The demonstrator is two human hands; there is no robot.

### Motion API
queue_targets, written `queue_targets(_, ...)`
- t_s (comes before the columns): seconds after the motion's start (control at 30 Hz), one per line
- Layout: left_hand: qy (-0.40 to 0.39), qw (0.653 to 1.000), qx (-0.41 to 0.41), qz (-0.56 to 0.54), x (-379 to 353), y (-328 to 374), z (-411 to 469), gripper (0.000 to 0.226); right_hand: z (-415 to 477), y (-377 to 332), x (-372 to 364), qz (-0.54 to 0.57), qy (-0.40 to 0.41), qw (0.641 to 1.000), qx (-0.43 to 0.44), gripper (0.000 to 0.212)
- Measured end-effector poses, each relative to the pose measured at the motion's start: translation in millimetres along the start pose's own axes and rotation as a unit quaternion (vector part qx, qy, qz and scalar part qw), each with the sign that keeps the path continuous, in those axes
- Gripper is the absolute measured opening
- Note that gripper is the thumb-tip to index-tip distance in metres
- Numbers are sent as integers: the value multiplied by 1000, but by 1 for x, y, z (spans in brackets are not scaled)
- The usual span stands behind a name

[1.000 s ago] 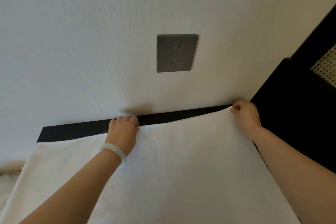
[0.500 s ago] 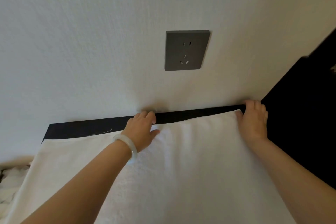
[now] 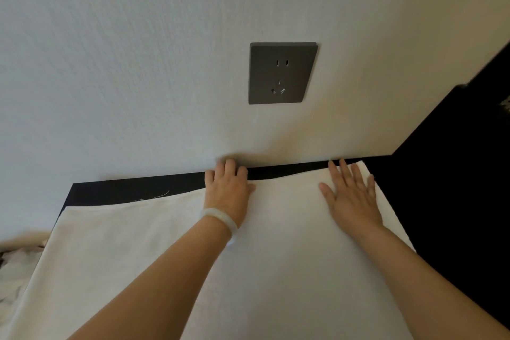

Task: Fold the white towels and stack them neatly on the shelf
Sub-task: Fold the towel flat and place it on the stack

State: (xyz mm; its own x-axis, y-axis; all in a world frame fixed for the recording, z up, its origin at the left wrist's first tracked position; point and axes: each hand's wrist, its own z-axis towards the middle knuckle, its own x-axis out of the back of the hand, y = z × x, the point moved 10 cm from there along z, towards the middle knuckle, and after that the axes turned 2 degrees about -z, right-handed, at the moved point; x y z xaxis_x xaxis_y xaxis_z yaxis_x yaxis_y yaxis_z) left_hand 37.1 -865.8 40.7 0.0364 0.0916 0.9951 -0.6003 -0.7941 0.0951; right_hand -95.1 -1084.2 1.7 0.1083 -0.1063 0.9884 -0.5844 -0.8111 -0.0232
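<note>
White towel [image 3: 276,270]: spread flat over a black top [image 3: 124,190], covering most of it and running out of view at the bottom.
Towel's far edge: just short of the wall [image 3: 138,63], leaving a thin black strip bare, wider to the left; a loose thread [image 3: 162,194] lies on that strip.
Towel's right corner: close to the black top's right end, beside dark furniture [image 3: 455,174].
Left hand [image 3: 227,190]: palm down and relaxed on the far edge, fingertips past it on the black strip at the foot of the wall; grasps nothing. A pale bangle [image 3: 220,218] sits on the wrist.
Right hand [image 3: 350,199]: flat on the towel near the right corner, fingers straight and spread, pressing, grasping nothing.
Socket [image 3: 282,73]: dark grey square plate on the wall above the hands, two slots over three.
Left side: a heap of white cloth [image 3: 13,265] beyond the towel's left edge.
Open room: the towel between the forearms.
</note>
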Motion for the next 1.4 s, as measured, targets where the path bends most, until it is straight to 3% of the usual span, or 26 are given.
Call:
queue_targets(0.07,33,999,12,-6,8,3,-20,35,-6,0,3,3,-2,1000,-23,70)
queue_targets(0.13,-5,999,30,-27,4,1,-46,48,-22,-10,9,14,21,999,-35,72)
queue_targets(0.23,-105,991,87,-8,-15,-24,-91,73,-61,-65,5,13,21,998,55,69)
queue_targets(0.3,-119,986,120,-14,-31,-54,-113,88,-76,-95,-13,-2,-12,994,105,75)
queue_targets(0.4,-87,990,104,-31,-38,-78,-113,83,-69,-103,-23,-16,-12,994,105,80)
queue_targets(0.63,-112,988,100,-36,-35,-83,-116,95,-80,-120,-9,7,-28,998,56,72)
queue_targets(0.8,-103,974,200,-29,-36,-131,-154,97,-102,-153,-21,-4,-32,996,83,74)
queue_targets(1.2,-77,980,185,-18,-28,-155,-122,74,-78,-156,-16,-7,-14,999,46,67)
queue_targets(1.4,-110,978,176,-36,-33,-158,-109,67,-60,-155,-13,15,-38,999,31,67)
